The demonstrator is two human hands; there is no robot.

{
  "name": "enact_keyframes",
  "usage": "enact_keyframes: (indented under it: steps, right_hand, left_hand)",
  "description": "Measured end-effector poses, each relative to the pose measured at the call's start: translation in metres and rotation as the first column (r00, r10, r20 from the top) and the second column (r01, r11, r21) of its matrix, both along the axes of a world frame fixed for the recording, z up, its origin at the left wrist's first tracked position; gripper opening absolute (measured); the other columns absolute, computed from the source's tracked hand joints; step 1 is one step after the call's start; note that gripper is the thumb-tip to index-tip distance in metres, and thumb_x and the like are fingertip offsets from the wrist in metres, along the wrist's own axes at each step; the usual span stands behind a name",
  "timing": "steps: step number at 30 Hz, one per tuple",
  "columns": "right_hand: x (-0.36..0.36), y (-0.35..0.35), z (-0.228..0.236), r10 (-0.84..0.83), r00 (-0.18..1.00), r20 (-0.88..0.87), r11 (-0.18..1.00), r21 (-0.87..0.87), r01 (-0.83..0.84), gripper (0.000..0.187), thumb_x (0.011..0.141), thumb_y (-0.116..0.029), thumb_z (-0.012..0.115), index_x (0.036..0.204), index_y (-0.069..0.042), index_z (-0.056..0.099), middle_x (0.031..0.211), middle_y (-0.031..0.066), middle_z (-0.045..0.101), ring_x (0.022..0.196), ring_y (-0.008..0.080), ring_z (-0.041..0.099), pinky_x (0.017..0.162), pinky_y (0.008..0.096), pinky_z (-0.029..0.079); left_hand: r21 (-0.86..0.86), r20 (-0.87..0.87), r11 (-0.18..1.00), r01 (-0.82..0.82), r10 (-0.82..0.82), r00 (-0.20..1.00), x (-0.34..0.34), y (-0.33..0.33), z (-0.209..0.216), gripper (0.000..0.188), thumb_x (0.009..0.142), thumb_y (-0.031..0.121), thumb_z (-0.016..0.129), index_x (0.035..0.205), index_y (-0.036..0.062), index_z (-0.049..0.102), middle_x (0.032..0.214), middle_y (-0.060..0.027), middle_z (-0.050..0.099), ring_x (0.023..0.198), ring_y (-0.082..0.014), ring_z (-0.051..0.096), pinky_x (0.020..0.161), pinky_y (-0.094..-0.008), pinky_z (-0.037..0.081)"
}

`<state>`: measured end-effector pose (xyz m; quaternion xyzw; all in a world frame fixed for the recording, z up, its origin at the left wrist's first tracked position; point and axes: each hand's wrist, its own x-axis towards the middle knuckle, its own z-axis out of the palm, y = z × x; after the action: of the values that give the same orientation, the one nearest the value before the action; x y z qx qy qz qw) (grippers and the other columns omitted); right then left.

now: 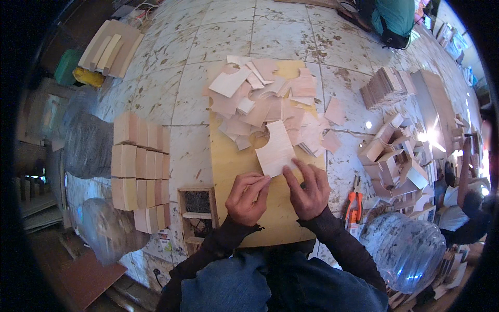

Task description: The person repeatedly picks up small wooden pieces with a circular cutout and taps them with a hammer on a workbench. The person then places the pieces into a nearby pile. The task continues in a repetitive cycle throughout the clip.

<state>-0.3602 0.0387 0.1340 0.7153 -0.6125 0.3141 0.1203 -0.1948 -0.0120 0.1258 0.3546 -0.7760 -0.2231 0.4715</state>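
Observation:
A thin pale wooden piece with a round notch cut in one corner (278, 151) is held tilted over the yellow board (234, 231). My left hand (248, 197) is closed, with its fingertips pinched at the piece's near left corner. My right hand (309, 190) has its fingertips on the piece's near right edge and corner; what lies under those fingers is hidden. Just beyond the piece, a loose heap of similar thin notched wooden pieces (228, 105) covers the far part of the board.
Stacked wooden blocks (140, 166) and a wooden box with small dark metal bits (197, 205) stand left. To the right are orange-handled pliers (354, 203), a stack of wood pieces (384, 88), piled wooden parts (390, 161) and a clear plastic container (403, 249). Someone's clothed leg (392, 21) shows far right.

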Motion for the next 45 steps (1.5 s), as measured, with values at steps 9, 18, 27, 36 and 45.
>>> enact_keyframes:
  steps: [9,18,27,36,45]
  right_hand:
    - [-0.004,-0.003,0.009,0.194,0.98,-0.054,0.969,0.166,-0.183,0.048,0.076,-0.011,0.056,0.123,-0.003,0.064,0.111,0.0135,0.062,0.083,0.0215,0.059,0.065,0.0319,0.048]
    - [-0.005,-0.005,0.003,0.227,0.97,-0.087,0.972,0.089,-0.219,0.046,0.072,-0.009,0.06,0.117,0.001,0.066,0.104,0.0119,0.063,0.081,0.019,0.06,0.062,0.0302,0.047]
    - [-0.005,-0.005,0.006,0.217,0.974,-0.063,0.974,0.085,-0.212,0.046,0.071,-0.009,0.06,0.116,0.001,0.066,0.103,0.0113,0.063,0.08,0.0182,0.06,0.062,0.0304,0.047]
    - [-0.006,-0.005,0.005,0.22,0.975,0.008,0.97,0.103,-0.22,0.053,0.065,-0.008,0.061,0.118,0.001,0.065,0.105,0.0113,0.062,0.079,0.0206,0.059,0.061,0.0313,0.049]
    - [-0.005,-0.004,0.003,0.213,0.977,0.031,0.971,0.101,-0.215,0.057,0.062,-0.006,0.062,0.119,0.0,0.065,0.106,0.0117,0.063,0.077,0.0213,0.06,0.062,0.0321,0.05]
  left_hand:
    - [0.08,0.012,0.997,-0.021,0.02,1.0,0.016,0.003,0.0,0.014,0.082,0.001,0.072,0.096,0.0015,0.069,0.093,-0.0127,0.068,0.085,-0.0251,0.069,0.076,-0.0334,0.056]
    - [0.312,0.819,0.676,-0.668,0.164,0.549,0.161,0.0,-0.09,0.016,0.086,0.015,0.066,0.098,0.0052,0.066,0.083,-0.0188,0.068,0.074,-0.0365,0.066,0.069,-0.0461,0.052]
    - [0.247,0.773,0.746,-0.618,0.233,0.59,0.195,0.011,-0.132,0.018,0.072,0.01,0.075,0.089,0.0105,0.071,0.08,-0.0176,0.066,0.081,-0.0387,0.065,0.069,-0.0479,0.053]
    - [0.36,0.514,0.739,-0.57,0.353,0.782,0.204,0.016,-0.109,0.021,0.073,0.003,0.073,0.094,0.006,0.073,0.084,-0.0077,0.069,0.074,-0.0177,0.066,0.069,-0.029,0.053]
    - [0.535,0.35,0.641,-0.55,0.424,0.835,0.194,0.01,-0.092,0.016,0.086,0.003,0.068,0.102,0.0015,0.071,0.085,-0.0065,0.066,0.078,-0.0129,0.066,0.069,-0.0264,0.053]
